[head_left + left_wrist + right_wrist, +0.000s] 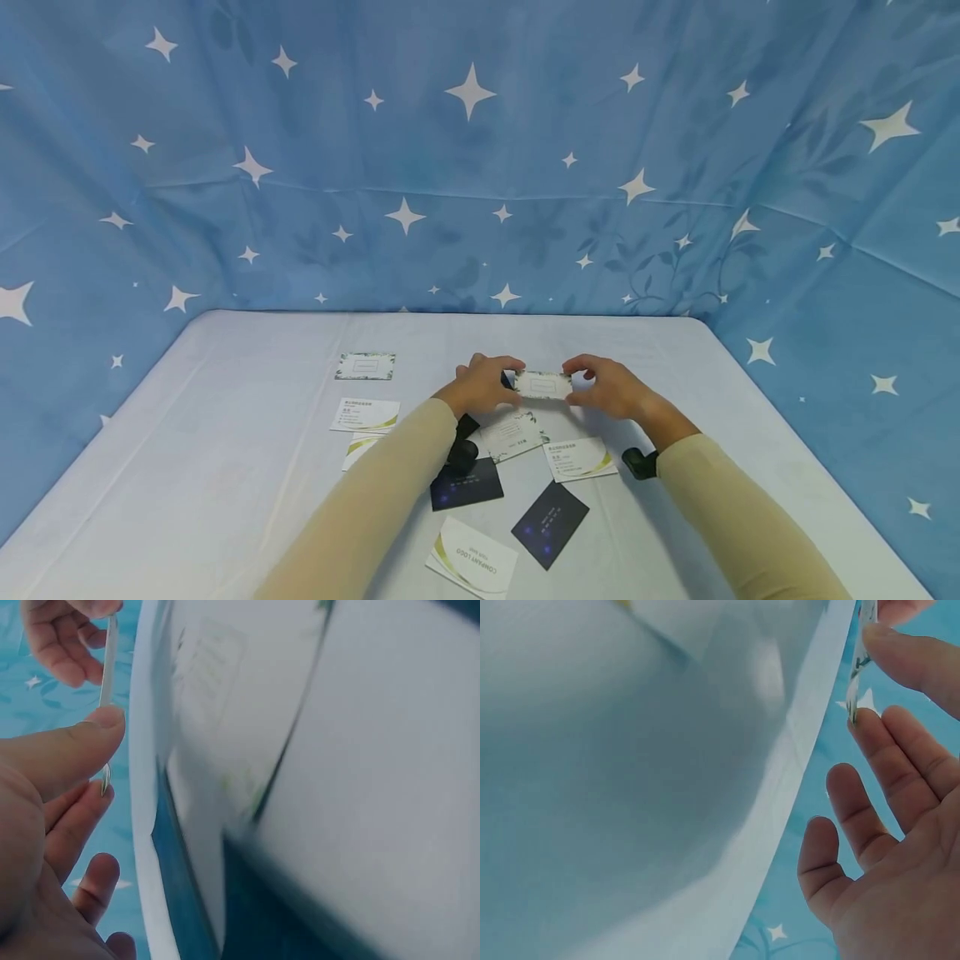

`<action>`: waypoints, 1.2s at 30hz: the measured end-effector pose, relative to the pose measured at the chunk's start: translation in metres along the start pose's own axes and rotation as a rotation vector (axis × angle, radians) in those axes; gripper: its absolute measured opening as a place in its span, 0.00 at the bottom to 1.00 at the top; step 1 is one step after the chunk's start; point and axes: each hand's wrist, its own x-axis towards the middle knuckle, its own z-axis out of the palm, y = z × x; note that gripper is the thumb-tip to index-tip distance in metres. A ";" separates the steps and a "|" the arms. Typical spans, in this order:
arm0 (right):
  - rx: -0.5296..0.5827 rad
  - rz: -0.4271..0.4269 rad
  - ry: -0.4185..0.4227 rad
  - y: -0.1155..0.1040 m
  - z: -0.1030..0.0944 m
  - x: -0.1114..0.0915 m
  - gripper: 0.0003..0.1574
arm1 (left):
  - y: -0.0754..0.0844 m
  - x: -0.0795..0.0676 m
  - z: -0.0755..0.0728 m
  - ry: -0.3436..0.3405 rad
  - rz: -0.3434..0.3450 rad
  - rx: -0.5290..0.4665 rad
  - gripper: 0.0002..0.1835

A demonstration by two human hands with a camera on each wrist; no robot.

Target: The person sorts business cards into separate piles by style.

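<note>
While the starred curtain [480,150] backs the white table [187,467], the left hand [480,386] and right hand [613,389] work above its far half, each in a thumb-to-finger pinch. Several loose cards [551,523] lie to their left and in the foreground. The leaf-bordered card [542,385], possibly a thin stack, sits between the hands, gripped at its short ends and apparently raised. Apply light, equal pressure at both ends, keep the edges aligned and avoid bowing the face

Cards [514,436] on the table [187,467] (curtain [442,154] behind).
</note>
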 end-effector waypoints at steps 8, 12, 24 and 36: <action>0.062 -0.030 0.040 -0.015 0.008 0.013 0.35 | -0.015 -0.007 -0.022 0.041 -0.035 -0.063 0.29; 0.090 -0.012 0.050 -0.026 0.014 0.021 0.36 | -0.025 -0.013 -0.035 0.043 -0.057 -0.097 0.29; 0.106 -0.049 0.049 -0.064 0.041 0.041 0.34 | -0.059 -0.031 -0.068 0.078 -0.015 -0.054 0.30; 0.042 -0.071 0.079 -0.107 0.084 0.072 0.30 | -0.097 -0.047 -0.096 0.101 -0.117 0.001 0.29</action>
